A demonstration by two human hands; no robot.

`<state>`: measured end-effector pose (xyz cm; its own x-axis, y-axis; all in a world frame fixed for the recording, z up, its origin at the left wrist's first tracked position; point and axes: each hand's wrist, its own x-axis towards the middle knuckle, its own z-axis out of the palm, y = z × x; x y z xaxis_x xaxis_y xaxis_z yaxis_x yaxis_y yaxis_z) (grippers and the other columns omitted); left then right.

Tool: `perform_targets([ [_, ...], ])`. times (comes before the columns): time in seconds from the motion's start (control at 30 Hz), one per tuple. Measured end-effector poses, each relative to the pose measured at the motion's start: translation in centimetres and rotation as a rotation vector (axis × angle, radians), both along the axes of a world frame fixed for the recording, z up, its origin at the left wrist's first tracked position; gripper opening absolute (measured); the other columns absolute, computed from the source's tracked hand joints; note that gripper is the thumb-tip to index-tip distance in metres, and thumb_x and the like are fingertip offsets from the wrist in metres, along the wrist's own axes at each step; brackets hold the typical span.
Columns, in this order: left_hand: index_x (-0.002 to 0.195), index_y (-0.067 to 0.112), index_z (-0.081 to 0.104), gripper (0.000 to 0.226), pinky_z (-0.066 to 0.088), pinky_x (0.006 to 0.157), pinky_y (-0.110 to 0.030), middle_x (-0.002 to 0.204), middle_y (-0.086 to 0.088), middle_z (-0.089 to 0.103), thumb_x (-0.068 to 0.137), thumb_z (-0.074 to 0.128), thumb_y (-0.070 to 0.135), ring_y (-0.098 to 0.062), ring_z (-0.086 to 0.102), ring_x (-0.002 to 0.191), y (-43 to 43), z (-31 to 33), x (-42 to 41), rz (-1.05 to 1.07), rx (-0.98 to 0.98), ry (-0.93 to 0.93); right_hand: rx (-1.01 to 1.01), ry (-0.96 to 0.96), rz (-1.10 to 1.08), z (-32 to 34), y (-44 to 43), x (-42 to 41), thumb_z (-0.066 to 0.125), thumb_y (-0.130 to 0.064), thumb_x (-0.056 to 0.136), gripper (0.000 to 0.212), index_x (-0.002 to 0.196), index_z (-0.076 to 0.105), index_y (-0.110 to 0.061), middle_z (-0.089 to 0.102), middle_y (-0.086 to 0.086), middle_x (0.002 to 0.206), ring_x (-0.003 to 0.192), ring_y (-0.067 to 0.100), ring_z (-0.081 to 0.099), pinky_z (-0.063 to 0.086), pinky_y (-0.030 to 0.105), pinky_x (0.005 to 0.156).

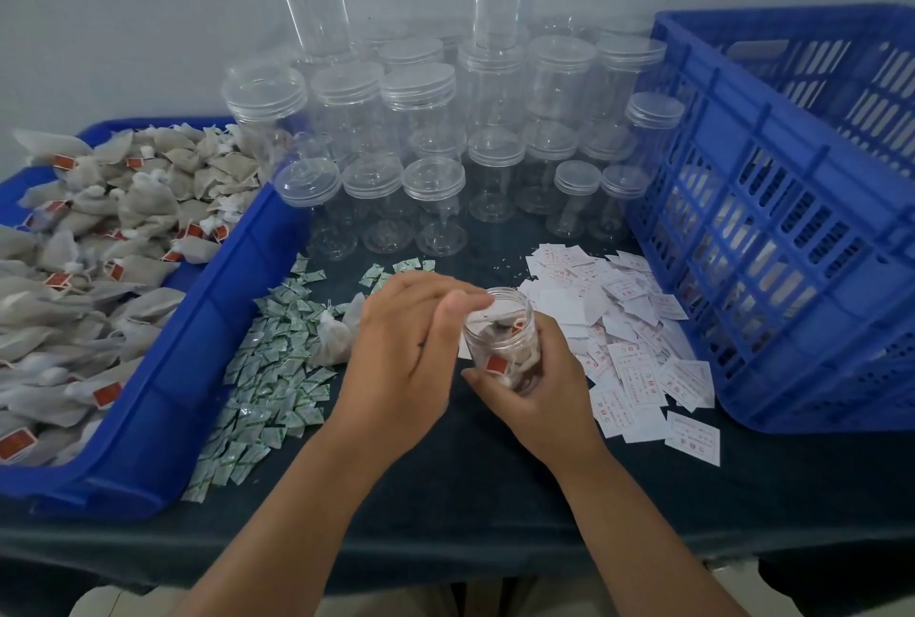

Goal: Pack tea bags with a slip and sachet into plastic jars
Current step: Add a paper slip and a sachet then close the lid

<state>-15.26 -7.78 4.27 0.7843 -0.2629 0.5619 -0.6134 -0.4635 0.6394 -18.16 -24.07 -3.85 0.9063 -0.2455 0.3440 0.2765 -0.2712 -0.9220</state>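
Holding the small clear plastic jar (500, 354) upright over the dark cloth (445, 492), right hand (539, 379) curled round its wall, a few grey tea bags (495, 364) with red tags inside. Pinching a white piece (482, 315) at the jar's mouth with the curled left hand (403, 344); hard to tell whether paper slip or bag corner. Likely to go wrong: snagging that piece on the rim and folding it outside, or tipping the jar under a sideways push and spilling the bags. Just left of the jar, a loose grey tea bag (336, 339) and the scattered green-and-white sachets (267, 369); just right, the heap of white printed slips (634, 344), easy to sweep away with a wrist. Farther left of the jar, the blue plastic tray (163, 398) heaped with tea bags; farther right, the blue slatted crate (792, 270). Behind the jar, rows of empty lidded clear jars (435, 185), close enough to topple on a long reach.
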Motion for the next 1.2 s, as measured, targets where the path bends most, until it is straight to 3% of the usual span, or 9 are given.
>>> perform_targets([
  [0.1,0.097,0.041,0.073,0.025,0.056,0.084,-0.033,0.103,0.027,0.072,0.105,0.048,0.042,-0.002,0.067,0.105,0.8,-0.8,0.5,0.173,-0.157,0.146,0.026,-0.002,0.007,-0.2,-0.1,0.0,0.089,-0.054,0.073,0.056,0.119,0.058,-0.053,0.073,-0.022,0.116,0.107,0.006,0.073,0.057,0.020,0.087],
  [0.17,0.102,0.043,0.071,0.013,0.057,0.082,-0.031,0.102,0.027,0.072,0.097,0.061,0.050,0.005,0.066,0.097,2.1,-2.4,1.1,0.230,-0.007,0.344,0.051,0.008,0.012,-0.3,-0.1,0.0,0.089,-0.054,0.074,0.056,0.121,0.060,-0.045,0.074,-0.020,0.116,0.108,0.008,0.073,0.059,0.023,0.089],
  [0.27,0.136,0.027,0.065,0.062,0.048,0.105,-0.031,0.132,0.011,0.064,0.086,0.071,0.064,-0.007,0.056,0.122,3.4,-5.7,0.5,0.212,0.534,0.437,0.064,0.019,0.011,-0.3,-0.2,0.1,0.089,-0.054,0.073,0.055,0.118,0.060,-0.045,0.074,-0.020,0.115,0.107,0.007,0.073,0.058,0.023,0.088],
  [0.33,0.139,0.024,0.062,0.075,0.043,0.106,-0.032,0.136,0.006,0.059,0.080,0.074,0.068,-0.016,0.051,0.127,3.4,-7.3,-0.1,0.251,0.594,0.389,0.053,0.020,0.009,-0.2,-0.1,0.1,0.088,-0.054,0.073,0.054,0.118,0.059,-0.046,0.073,-0.022,0.115,0.107,0.005,0.072,0.056,0.018,0.087],
  [0.53,0.107,0.040,0.064,0.044,0.042,0.076,-0.010,0.100,0.026,0.065,0.074,0.092,0.041,0.012,0.058,0.096,3.0,-6.5,0.7,0.311,0.056,0.525,0.060,0.011,0.060,0.2,-0.1,-0.2,0.089,-0.050,0.073,0.052,0.118,0.061,-0.047,0.074,-0.021,0.116,0.108,0.005,0.072,0.055,0.016,0.087],
  [0.63,0.106,0.034,0.076,0.014,0.053,0.080,-0.014,0.101,0.020,0.077,0.093,0.078,0.028,0.007,0.069,0.096,2.3,-4.0,1.4,0.223,-0.348,0.591,0.020,-0.017,0.114,0.6,-0.1,-0.4,0.090,-0.044,0.074,0.055,0.119,0.061,-0.058,0.074,-0.022,0.117,0.109,0.002,0.072,0.052,0.010,0.087],
  [0.77,0.120,0.028,0.064,0.017,0.059,0.082,-0.020,0.113,0.010,0.078,0.105,0.057,0.023,-0.008,0.074,0.105,1.1,-0.9,1.3,-0.020,-0.508,0.596,-0.019,-0.023,0.202,0.3,0.0,-0.2,0.094,-0.040,0.074,0.059,0.125,0.064,-0.051,0.076,-0.016,0.118,0.110,0.008,0.073,0.054,0.012,0.086],
  [0.97,0.147,0.040,0.051,0.056,0.041,0.106,-0.014,0.134,0.021,0.055,0.092,0.049,0.050,-0.004,0.048,0.137,0.9,-0.4,0.4,-0.261,-0.096,0.462,-0.087,0.008,0.198,-0.7,0.1,0.3,0.091,-0.048,0.078,0.050,0.118,0.064,-0.038,0.076,-0.009,0.104,0.094,0.017,0.075,0.061,0.030,0.077],
  [1.2,0.140,0.038,0.055,0.073,0.043,0.103,-0.024,0.131,0.022,0.054,0.081,0.062,0.080,-0.003,0.052,0.124,-0.5,-0.2,0.3,-0.057,0.512,0.266,-0.318,0.055,0.160,-1.0,0.2,0.3,0.078,-0.047,0.077,0.037,0.106,0.058,-0.037,0.068,-0.013,0.088,0.077,0.011,0.068,0.058,0.038,0.064],
])
